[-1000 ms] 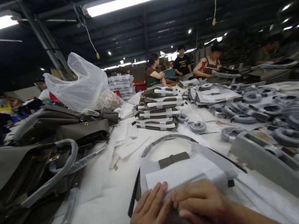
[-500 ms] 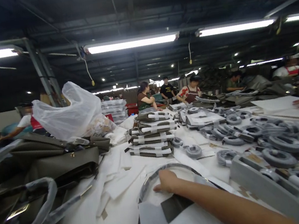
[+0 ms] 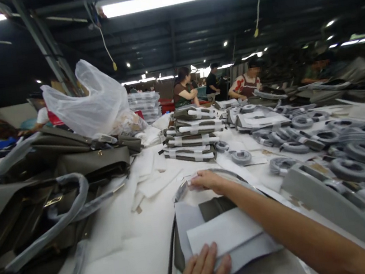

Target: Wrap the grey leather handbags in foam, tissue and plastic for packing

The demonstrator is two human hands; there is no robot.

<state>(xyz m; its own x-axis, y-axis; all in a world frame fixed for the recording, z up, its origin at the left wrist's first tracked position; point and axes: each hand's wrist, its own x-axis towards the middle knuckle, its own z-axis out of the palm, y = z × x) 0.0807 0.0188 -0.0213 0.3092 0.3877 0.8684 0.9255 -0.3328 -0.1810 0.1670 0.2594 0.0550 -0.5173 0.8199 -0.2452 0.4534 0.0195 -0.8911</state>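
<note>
A dark olive bag lies on the white table, partly covered by white sheets. Across the near part of those sheets my left hand lies flat, fingers spread. My right hand reaches over the bag to its wrapped handle; its fingers are pinched together at the handle's far side. A dark strap trails down the bag's left side.
Olive bags with wrapped handles fill the left. A stack of wrapped bundles stands ahead. Wrapped coils and a grey tape dispenser lie right. A plastic bag and several people are farther back.
My left hand has come into view and rests on the white sheets. My right hand has closed on the handle. The view has tilted down, and the hand on the right has left view.
</note>
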